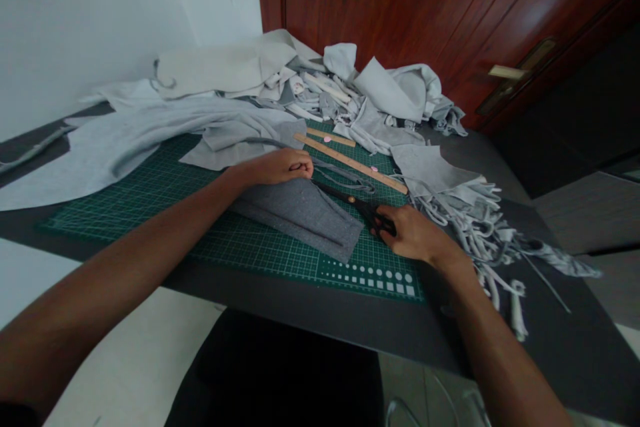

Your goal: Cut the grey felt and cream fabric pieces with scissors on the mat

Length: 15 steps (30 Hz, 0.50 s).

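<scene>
Reddish door (400,7) behind, green mat (240,240) underlies dark grey cloth (327,217).

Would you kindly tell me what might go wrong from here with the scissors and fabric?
The left hand grips the grey fabric close to the tips of the scissors, so it might get nicked. The fabric's right-hand end lies unheld on the cutting mat and could shift, sending a cut astray.

Looks dim and cool, brightest on the pale wall (125,7); shows faint sheen on the reddish door (380,13), sinks nearly black at right, stretches toward the edges, blurs fine detail.
</scene>
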Each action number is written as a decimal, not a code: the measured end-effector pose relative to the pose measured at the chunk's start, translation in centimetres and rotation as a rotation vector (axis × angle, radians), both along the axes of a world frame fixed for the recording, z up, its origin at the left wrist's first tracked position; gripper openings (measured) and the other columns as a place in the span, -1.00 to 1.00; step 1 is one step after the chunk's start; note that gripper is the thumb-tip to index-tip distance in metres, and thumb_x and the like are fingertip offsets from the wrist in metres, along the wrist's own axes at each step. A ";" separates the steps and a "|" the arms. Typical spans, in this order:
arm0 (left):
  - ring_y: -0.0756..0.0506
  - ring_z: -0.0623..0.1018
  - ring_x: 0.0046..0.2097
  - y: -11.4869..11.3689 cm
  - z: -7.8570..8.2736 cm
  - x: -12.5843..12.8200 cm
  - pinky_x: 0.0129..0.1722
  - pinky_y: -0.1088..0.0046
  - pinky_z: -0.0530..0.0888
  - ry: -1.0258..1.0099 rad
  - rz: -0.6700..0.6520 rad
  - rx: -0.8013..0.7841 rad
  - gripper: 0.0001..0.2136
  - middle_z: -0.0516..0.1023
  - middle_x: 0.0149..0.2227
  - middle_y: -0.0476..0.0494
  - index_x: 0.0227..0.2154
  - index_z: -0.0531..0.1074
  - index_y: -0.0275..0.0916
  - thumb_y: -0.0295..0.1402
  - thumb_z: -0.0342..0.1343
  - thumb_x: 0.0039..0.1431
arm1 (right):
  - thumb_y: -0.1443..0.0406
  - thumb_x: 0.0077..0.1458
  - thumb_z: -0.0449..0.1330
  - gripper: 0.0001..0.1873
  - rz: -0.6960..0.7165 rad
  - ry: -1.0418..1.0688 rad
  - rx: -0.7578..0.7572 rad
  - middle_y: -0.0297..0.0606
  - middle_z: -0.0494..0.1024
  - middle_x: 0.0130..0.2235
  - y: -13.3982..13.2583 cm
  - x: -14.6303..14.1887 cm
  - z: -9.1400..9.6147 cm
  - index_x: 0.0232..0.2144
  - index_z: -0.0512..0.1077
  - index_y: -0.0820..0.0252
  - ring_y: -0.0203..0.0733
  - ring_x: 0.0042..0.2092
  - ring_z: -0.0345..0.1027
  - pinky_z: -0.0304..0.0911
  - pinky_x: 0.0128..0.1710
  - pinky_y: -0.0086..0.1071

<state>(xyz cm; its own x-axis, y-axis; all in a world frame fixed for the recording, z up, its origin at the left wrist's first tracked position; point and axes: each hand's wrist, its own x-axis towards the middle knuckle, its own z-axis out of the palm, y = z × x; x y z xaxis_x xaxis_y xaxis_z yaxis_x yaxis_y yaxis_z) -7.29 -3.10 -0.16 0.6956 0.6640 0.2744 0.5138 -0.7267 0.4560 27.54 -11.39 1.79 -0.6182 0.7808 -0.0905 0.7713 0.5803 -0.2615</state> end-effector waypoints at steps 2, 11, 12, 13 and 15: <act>-0.04 0.45 -0.35 0.0 0.0 0.0 -0.33 0.46 0.31 -0.002 -0.003 0.006 -0.78 0.53 -0.35 -0.14 -0.36 0.49 -0.25 -0.28 0.02 0.31 | 0.31 0.05 0.15 -0.90 -0.009 -0.011 0.012 -0.18 0.52 -0.39 -0.1 -0.1 0.1 -0.31 0.37 0.18 -0.19 -0.42 0.30 0.08 -0.40 -0.34; -0.03 0.45 -0.35 0.3 -0.4 -0.2 -0.34 0.48 0.30 0.003 -0.004 0.023 -0.81 0.53 -0.33 -0.14 -0.35 0.49 -0.25 -0.30 0.03 0.30 | 0.28 0.10 0.13 -0.90 0.007 0.006 0.044 -0.19 0.52 -0.40 0.0 -0.3 -0.1 -0.32 0.37 0.19 -0.19 -0.41 0.31 0.06 -0.40 -0.33; -0.03 0.45 -0.36 0.3 -0.4 -0.2 -0.35 0.48 0.29 0.000 -0.001 0.020 -0.81 0.53 -0.34 -0.14 -0.35 0.49 -0.25 -0.30 0.03 0.30 | 0.27 0.12 0.12 -0.89 0.008 0.006 0.045 -0.18 0.52 -0.39 0.1 -0.3 -0.1 -0.31 0.38 0.19 -0.18 -0.40 0.32 0.06 -0.39 -0.32; -0.03 0.45 -0.36 0.3 -0.3 -0.2 -0.35 0.48 0.29 -0.002 0.001 0.017 -0.81 0.53 -0.34 -0.14 -0.35 0.49 -0.25 -0.30 0.03 0.30 | 0.27 0.14 0.11 -0.88 0.009 0.005 0.042 -0.17 0.53 -0.37 0.1 -0.2 -0.1 -0.30 0.39 0.19 -0.18 -0.39 0.34 0.07 -0.38 -0.32; -0.04 0.45 -0.36 0.2 -0.3 -0.2 -0.35 0.48 0.29 0.001 0.002 0.018 -0.80 0.53 -0.35 -0.14 -0.35 0.49 -0.25 -0.30 0.03 0.30 | 0.25 0.17 0.08 -0.84 0.009 0.003 0.034 -0.15 0.55 -0.33 0.1 -0.1 -0.1 -0.26 0.40 0.20 -0.15 -0.36 0.37 0.10 -0.36 -0.31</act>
<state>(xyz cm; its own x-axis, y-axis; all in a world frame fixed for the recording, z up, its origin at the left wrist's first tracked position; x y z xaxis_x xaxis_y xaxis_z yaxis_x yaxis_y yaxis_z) -7.44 -2.87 -0.41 0.6944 0.6604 0.2856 0.5155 -0.7336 0.4428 27.40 -11.25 1.71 -0.6257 0.7776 -0.0618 0.7650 0.5961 -0.2436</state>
